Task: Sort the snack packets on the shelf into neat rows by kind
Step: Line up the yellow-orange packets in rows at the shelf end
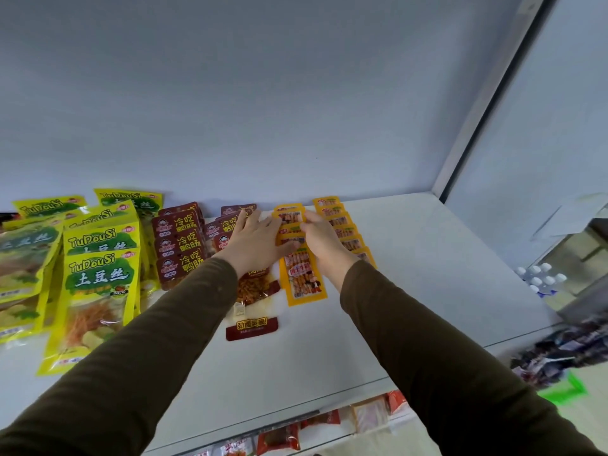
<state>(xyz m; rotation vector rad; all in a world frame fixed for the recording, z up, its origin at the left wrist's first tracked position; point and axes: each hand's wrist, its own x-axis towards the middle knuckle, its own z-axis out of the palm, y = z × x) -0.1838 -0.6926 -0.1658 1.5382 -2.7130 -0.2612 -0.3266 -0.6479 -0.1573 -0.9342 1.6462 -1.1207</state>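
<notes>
While both arms reach over the white shelf (411, 291), I log the left hand (253, 240) lying flat with fingers straight and spread, palm down on the dark red packets (179, 245) and its fingertips touching the left edge of the near orange packet row (301, 274). The right hand (324, 240) sits just right of that row, fingers curled, pinching the edge of an upper orange packet; how firm the pinch is I cannot tell. A second orange packet row (342, 225) runs just right of the right hand, partly hidden by the wrist. Below the left wrist lies one clear-windowed red packet (253, 307), on its own toward me. Far left of the left hand stand overlapping yellow-green TuDouSi packets (98, 284). Both sleeves (444, 357) are dark brown. Below the shelf edge, under the right forearm, more red snack packs (279, 439) show on a lower level.
</notes>
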